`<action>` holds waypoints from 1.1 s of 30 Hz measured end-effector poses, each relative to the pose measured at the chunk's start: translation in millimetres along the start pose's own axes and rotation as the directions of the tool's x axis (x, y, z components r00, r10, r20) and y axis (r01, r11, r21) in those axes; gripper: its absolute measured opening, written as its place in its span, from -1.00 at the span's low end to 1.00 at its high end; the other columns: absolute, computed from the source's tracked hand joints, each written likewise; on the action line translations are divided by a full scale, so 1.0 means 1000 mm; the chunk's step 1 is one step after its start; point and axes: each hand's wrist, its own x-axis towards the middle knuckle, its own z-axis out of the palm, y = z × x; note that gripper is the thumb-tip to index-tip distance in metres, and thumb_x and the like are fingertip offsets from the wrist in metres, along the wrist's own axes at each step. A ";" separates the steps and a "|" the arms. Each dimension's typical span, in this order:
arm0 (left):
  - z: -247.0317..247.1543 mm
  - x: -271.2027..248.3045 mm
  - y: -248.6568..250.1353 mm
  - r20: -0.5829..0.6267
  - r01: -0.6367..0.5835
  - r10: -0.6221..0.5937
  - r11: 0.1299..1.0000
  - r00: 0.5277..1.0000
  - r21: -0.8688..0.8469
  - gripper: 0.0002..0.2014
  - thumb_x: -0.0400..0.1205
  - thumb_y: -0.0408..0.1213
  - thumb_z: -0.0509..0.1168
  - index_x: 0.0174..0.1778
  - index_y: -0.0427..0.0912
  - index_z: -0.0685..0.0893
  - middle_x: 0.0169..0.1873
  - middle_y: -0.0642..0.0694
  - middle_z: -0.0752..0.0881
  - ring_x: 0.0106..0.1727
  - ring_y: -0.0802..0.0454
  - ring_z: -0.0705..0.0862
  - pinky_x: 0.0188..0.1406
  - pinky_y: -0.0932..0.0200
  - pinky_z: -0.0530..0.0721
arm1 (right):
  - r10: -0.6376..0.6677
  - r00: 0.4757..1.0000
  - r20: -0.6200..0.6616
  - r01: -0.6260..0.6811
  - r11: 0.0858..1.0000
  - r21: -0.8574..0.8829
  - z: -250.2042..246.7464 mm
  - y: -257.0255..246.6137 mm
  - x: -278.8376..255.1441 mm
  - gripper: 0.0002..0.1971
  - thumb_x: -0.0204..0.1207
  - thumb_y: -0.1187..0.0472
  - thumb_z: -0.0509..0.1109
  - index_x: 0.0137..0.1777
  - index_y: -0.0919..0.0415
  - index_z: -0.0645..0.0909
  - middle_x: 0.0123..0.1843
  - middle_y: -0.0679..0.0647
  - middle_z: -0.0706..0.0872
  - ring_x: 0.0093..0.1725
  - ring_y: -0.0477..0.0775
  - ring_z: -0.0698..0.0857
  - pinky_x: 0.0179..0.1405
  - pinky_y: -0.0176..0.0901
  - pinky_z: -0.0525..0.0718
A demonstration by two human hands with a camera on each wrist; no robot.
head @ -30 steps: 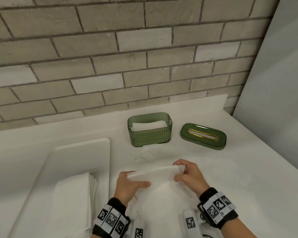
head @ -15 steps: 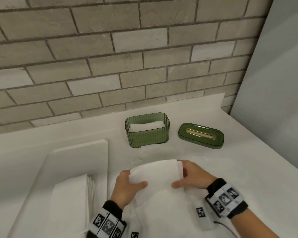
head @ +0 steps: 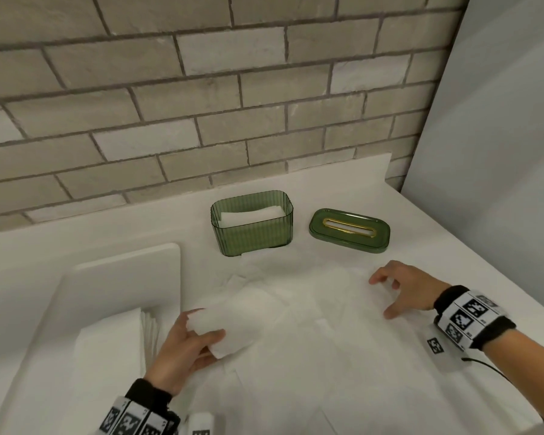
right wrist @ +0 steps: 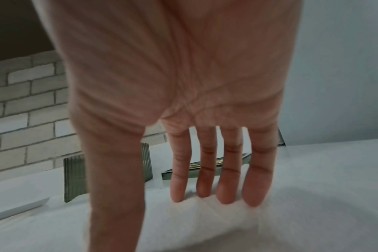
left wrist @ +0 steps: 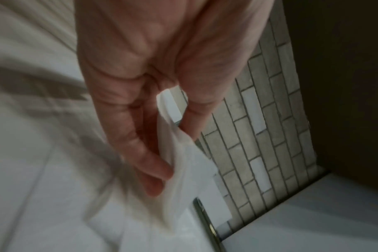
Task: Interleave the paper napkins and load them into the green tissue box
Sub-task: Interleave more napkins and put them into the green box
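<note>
The green tissue box (head: 252, 229) stands open at the back of the counter with white napkins (head: 248, 215) inside. Its green lid (head: 349, 230) with a gold-rimmed slot lies to the right. My left hand (head: 182, 350) pinches a folded white napkin (head: 223, 321) between thumb and fingers; the left wrist view shows that napkin (left wrist: 183, 163) in the pinch. My right hand (head: 399, 290) is spread, its straight fingertips (right wrist: 222, 196) touching the loose napkins (head: 321, 309) spread on the counter. Box (right wrist: 76, 177) and lid (right wrist: 194, 170) show behind those fingers.
A white tray (head: 123, 271) at the left holds a stack of folded napkins (head: 110, 353). A brick wall (head: 201, 105) runs behind the counter, and a grey panel (head: 500, 152) closes the right side. The counter edge lies near the right forearm.
Both hands held one napkin together before. Now the right hand has let go and moved right onto the spread napkins, while the left hand keeps the napkin and has drawn it left.
</note>
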 end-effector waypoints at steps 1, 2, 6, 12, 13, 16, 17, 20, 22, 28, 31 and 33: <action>0.003 -0.001 -0.002 -0.004 0.015 -0.015 1.000 1.000 0.016 -0.44 0.54 -0.61 0.44 0.37 -0.10 0.46 0.15 -0.34 0.74 -0.01 -0.24 0.79 -0.37 0.10 0.81 | -0.009 1.000 -0.012 0.009 1.000 -0.012 0.001 -0.001 0.000 -0.36 0.16 0.18 0.73 0.19 -0.14 0.52 0.19 -0.04 0.48 0.07 -0.04 0.51 -0.01 -0.33 0.53; 0.005 -0.001 -0.005 -0.011 0.012 -0.011 0.999 1.000 0.029 -0.37 0.52 -0.63 0.44 0.41 -0.06 0.41 0.17 -0.37 0.71 0.04 -0.28 0.77 -0.36 0.09 0.81 | -0.021 1.000 -0.021 0.021 0.999 -0.027 0.001 -0.003 -0.001 -0.37 0.18 0.19 0.72 0.19 -0.15 0.51 0.18 -0.04 0.48 0.05 -0.07 0.50 -0.03 -0.35 0.51; 0.005 -0.003 -0.004 -0.001 -0.083 0.083 0.994 0.997 0.070 -0.10 0.28 -0.52 0.59 0.44 0.20 0.39 0.30 -0.20 0.62 0.25 -0.27 0.68 -0.24 0.02 0.82 | -0.158 0.987 0.003 0.157 0.980 -0.119 0.004 -0.020 -0.008 -0.41 0.27 0.18 0.65 0.23 -0.29 0.54 0.16 -0.10 0.47 0.01 -0.17 0.47 0.10 -0.29 0.47; 0.021 -0.019 0.015 0.261 -0.192 0.160 0.976 0.952 0.103 -0.10 0.38 -0.65 0.52 0.42 0.37 0.52 0.27 0.00 0.71 0.20 -0.10 0.76 0.00 -0.15 0.82 | -0.183 0.971 0.157 0.226 0.915 -0.335 0.016 -0.053 -0.005 -0.26 0.22 0.13 0.66 0.35 -0.38 0.44 0.22 -0.04 0.29 0.11 0.03 0.46 0.12 -0.06 0.56; 0.024 -0.021 0.016 0.301 -0.185 0.144 0.976 0.943 0.112 -0.14 0.39 -0.65 0.51 0.42 0.34 0.56 0.27 0.00 0.73 0.22 -0.11 0.76 0.08 -0.20 0.80 | -0.180 0.970 0.162 0.228 0.903 -0.363 0.016 -0.056 -0.004 -0.31 0.21 0.13 0.66 0.31 -0.32 0.48 0.23 -0.04 0.29 0.12 0.05 0.46 0.09 -0.05 0.58; 0.028 -0.024 0.012 0.385 -0.134 0.065 0.979 0.921 0.156 -0.32 0.48 -0.71 0.40 0.37 0.11 0.69 0.26 -0.12 0.75 0.23 -0.17 0.76 0.09 -0.12 0.79 | -0.174 0.964 0.199 0.245 0.870 -0.427 0.017 -0.063 0.000 -0.42 0.19 0.12 0.67 0.23 -0.13 0.58 0.24 -0.04 0.34 0.16 0.08 0.49 0.10 0.01 0.64; 0.028 -0.024 0.011 0.391 -0.123 0.041 0.975 0.920 0.187 -0.38 0.51 -0.72 0.34 0.32 0.04 0.73 0.24 -0.11 0.77 0.21 -0.14 0.78 0.05 -0.06 0.79 | -0.173 0.963 0.205 0.248 0.866 -0.435 0.017 -0.064 0.001 -0.48 0.19 0.12 0.67 0.16 -0.07 0.61 0.23 -0.04 0.36 0.17 0.08 0.51 0.10 0.03 0.65; 0.033 -0.024 0.005 0.361 -0.112 0.007 0.956 0.933 0.271 -0.54 0.55 -0.66 0.34 0.19 -0.05 0.83 0.15 0.01 0.82 0.14 -0.06 0.81 0.11 -0.08 0.80 | -0.217 0.963 0.162 0.266 0.873 -0.409 0.017 -0.067 0.002 -0.69 0.21 0.06 0.66 -0.18 -0.06 0.56 0.14 -0.06 0.46 0.10 0.02 0.54 0.04 -0.03 0.64; 0.036 -0.022 0.000 0.319 -0.127 0.042 0.960 0.947 0.251 -0.59 0.51 -0.61 0.46 0.17 -0.09 0.83 0.15 -0.01 0.82 0.13 -0.02 0.82 0.08 0.06 0.80 | -0.257 0.960 0.113 0.280 0.907 -0.315 0.010 -0.072 -0.002 -0.71 0.26 -0.02 0.63 -0.28 -0.15 0.52 0.00 -0.13 0.57 -0.01 -0.05 0.55 -0.04 -0.18 0.59; 0.044 -0.022 -0.005 0.167 -0.279 0.254 0.950 0.953 0.143 -0.48 0.40 -0.65 0.53 0.20 -0.05 0.82 0.21 0.05 0.80 0.25 0.15 0.74 0.11 0.31 0.71 | -0.522 0.824 -0.220 0.562 0.800 0.209 -0.036 -0.120 -0.038 -0.82 0.34 0.18 0.66 -0.20 0.12 0.69 -0.30 -0.14 0.70 -0.29 -0.24 0.64 -0.17 -0.38 0.57; 0.048 -0.020 -0.001 0.141 -0.321 0.308 0.944 0.941 0.076 -0.46 0.43 -0.67 0.50 0.26 -0.09 0.79 0.23 0.04 0.79 0.27 0.13 0.74 0.15 0.27 0.71 | -0.472 0.731 -0.493 0.680 0.444 0.583 -0.058 -0.143 -0.062 -0.78 0.34 0.46 0.55 -0.04 0.30 0.65 -0.14 0.18 0.77 -0.33 -0.12 0.73 -0.28 -0.37 0.69; 0.050 -0.019 -0.001 0.125 -0.319 0.315 0.948 0.941 0.014 -0.48 0.43 -0.64 0.51 0.29 -0.14 0.77 0.22 -0.02 0.81 0.27 0.03 0.76 0.19 0.18 0.74 | -0.377 0.753 -0.539 0.639 0.223 0.736 -0.056 -0.146 -0.064 -0.63 0.28 0.49 0.51 0.09 0.27 0.61 -0.06 0.25 0.82 -0.27 0.01 0.81 -0.32 -0.25 0.76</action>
